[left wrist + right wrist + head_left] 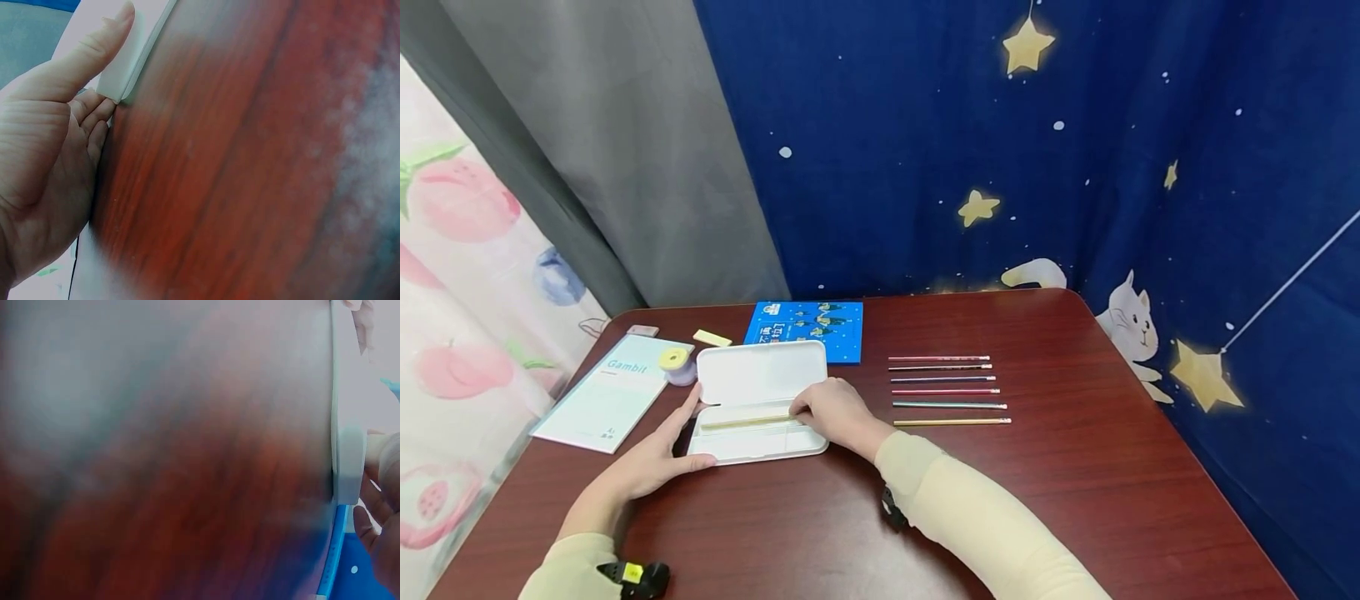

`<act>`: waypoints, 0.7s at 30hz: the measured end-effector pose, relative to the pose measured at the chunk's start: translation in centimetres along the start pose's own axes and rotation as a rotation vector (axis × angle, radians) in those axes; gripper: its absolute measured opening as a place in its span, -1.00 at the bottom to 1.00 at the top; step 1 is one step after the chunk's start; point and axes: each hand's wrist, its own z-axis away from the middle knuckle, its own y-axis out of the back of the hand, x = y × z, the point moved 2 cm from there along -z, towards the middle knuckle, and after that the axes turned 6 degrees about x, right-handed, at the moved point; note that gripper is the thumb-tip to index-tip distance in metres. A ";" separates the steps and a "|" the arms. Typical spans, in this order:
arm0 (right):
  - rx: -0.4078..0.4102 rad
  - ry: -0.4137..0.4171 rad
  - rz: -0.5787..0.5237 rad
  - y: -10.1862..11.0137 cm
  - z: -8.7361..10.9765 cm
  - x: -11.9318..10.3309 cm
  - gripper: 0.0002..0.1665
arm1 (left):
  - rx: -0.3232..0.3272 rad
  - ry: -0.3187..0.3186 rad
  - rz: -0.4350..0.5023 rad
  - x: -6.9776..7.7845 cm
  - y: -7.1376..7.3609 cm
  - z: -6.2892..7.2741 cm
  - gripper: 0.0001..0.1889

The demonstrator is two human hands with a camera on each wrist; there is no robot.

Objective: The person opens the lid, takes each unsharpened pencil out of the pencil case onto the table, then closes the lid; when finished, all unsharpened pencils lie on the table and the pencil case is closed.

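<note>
A white pencil case lies with its lid raised at the back. Inside it is a yellow pencil, lying lengthwise. My right hand pinches the pencil's right end with curled fingers, over the case's right side. My left hand rests against the case's left side, its fingers along that edge and its thumb at the near left corner. The left wrist view shows this thumb stretched out against the case. Fingers of my right hand show partly beside the case in the right wrist view.
Several pencils lie in a spaced row right of the case. Behind it is a blue book. To the left are a pale Gambit pad, a yellow-topped round container, a yellow block and a small pinkish item.
</note>
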 end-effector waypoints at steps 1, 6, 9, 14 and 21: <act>0.011 -0.008 -0.031 0.1 0.1 0.1 -0.81 | 0.001 0.005 -0.002 -0.1 0.0 0.0 0.30; 0.097 -0.020 -0.157 1.2 0.8 0.8 -0.81 | 0.000 0.003 0.006 -0.3 -0.1 0.0 0.29; 0.144 -0.016 -0.169 2.3 1.4 1.9 -0.81 | -0.006 -0.001 0.001 -0.2 0.0 -0.1 0.28; 0.199 -0.054 -0.159 4.3 2.6 5.4 -0.84 | -0.006 -0.007 -0.007 -0.2 0.0 -0.1 0.29; 0.303 -0.179 -0.135 7.8 5.2 13.2 -0.83 | -0.005 -0.005 -0.013 -0.2 -0.1 -0.1 0.29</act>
